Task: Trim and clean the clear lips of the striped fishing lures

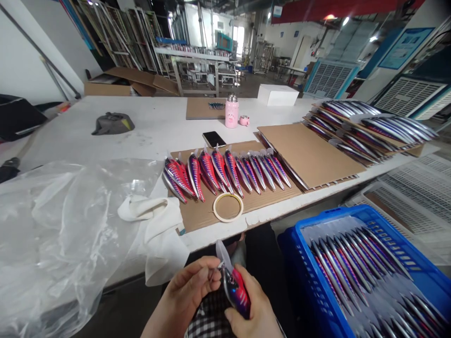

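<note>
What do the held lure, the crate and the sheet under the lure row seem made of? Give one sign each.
Lure: likely hard plastic with glossy paint; light glints on it and its lip is clear.
Crate: moulded plastic, smooth blue, with a thick rim.
Sheet: cardboard, matt brown, probably corrugated; its edge is too small to tell.

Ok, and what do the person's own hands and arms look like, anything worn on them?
Both are bare. The left hand and the right hand wear no gloves, and no ring, watch or band shows on the parts in view. The little of the left forearm that enters the picture has no sleeve on it.
</note>
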Demonstrator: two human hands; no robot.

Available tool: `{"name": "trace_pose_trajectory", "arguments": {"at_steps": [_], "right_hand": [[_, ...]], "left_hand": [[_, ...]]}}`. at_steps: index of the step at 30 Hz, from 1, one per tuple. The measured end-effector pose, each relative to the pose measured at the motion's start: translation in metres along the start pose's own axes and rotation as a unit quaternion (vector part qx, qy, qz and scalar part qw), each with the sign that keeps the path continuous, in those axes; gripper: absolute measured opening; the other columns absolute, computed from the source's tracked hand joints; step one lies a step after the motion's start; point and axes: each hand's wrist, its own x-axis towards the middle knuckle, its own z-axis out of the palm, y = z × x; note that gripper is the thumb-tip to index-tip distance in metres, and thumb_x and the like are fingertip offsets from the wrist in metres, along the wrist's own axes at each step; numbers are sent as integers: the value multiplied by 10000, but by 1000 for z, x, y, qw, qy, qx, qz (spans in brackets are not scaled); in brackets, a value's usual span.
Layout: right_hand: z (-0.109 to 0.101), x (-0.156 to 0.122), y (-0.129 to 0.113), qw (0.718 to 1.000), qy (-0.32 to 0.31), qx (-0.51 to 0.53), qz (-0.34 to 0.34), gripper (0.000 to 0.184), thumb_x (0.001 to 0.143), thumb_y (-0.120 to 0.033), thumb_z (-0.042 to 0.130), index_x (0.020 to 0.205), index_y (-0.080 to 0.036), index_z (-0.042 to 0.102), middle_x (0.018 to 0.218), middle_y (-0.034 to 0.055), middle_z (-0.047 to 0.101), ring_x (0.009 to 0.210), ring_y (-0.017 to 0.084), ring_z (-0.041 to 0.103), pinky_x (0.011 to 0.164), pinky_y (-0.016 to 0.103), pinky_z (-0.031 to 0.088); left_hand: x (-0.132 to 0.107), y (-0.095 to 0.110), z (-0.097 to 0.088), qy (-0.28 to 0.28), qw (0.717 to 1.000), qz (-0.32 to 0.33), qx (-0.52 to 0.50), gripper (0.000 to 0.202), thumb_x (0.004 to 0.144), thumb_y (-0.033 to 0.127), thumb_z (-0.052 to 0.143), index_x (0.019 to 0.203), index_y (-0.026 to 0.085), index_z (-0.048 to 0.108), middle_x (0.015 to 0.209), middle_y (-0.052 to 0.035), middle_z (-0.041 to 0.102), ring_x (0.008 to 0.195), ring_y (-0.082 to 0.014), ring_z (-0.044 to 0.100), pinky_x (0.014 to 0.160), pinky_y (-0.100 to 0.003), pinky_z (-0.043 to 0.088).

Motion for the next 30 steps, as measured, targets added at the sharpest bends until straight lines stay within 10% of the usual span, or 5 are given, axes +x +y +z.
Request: {"name": "trace_pose_trajectory", "arguments": {"at_steps": [15, 30], "right_hand": [[0, -2, 3, 1000, -9, 2, -27, 771, 526, -52, 603, 1281, -209, 595, 1240, 76, 663, 1160, 301, 596, 1045, 419, 434], [-4, -2, 7, 998, -35, -19, -42, 761, 551, -63, 638, 1297, -206, 584, 1213, 88, 678, 1159, 316, 592, 1061, 467, 401]], "left_hand": [[6, -12, 11, 55, 954, 180, 235, 145, 755, 271, 703, 850, 205, 615, 735, 22, 672, 701, -136, 640, 638, -194, 517], [6, -10, 8, 56, 936, 167, 305, 139, 775, 311, 675, 852, 202, 637, 735, 8, 670, 681, -153, 636, 630, -229, 527]]}}
